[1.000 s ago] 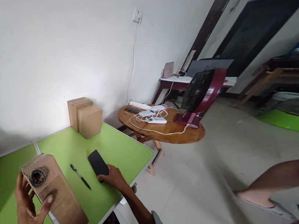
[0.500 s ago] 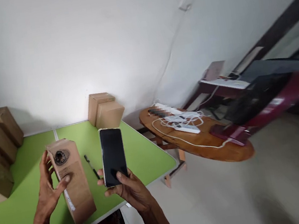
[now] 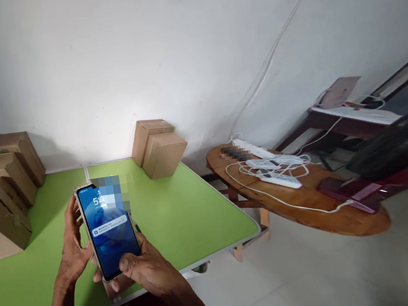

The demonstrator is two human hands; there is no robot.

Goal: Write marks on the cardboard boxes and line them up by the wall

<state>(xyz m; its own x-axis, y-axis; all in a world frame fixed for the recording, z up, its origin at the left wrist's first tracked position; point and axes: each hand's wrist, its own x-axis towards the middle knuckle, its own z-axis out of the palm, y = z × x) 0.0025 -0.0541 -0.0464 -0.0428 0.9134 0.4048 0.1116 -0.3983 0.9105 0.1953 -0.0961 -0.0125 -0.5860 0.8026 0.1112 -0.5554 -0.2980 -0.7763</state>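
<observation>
My right hand (image 3: 154, 274) grips a smartphone (image 3: 113, 247), its thumb low on the screen. The screen is lit, with a clock and a notification on a blue background; part of it is pixelated. Behind the phone, a cardboard box (image 3: 121, 285) shows only its bottom end. My left hand (image 3: 73, 257) is curled at the left side of this box, its fingertips partly hidden by the phone. The dark end of a pen (image 3: 137, 228) peeks out beside the phone on the green table (image 3: 193, 215).
Several cardboard boxes (image 3: 6, 176) line the table's left side, and two more (image 3: 164, 153) stand against the wall. To the right, a wooden oval table (image 3: 322, 212) carries white power strips (image 3: 279, 179) and tangled cables. Further right is a blurred dark red and black object (image 3: 387, 162).
The phone has moved left in my right hand and now covers most of the box. Its screen has gone from dark to lit. The view has shifted a little.
</observation>
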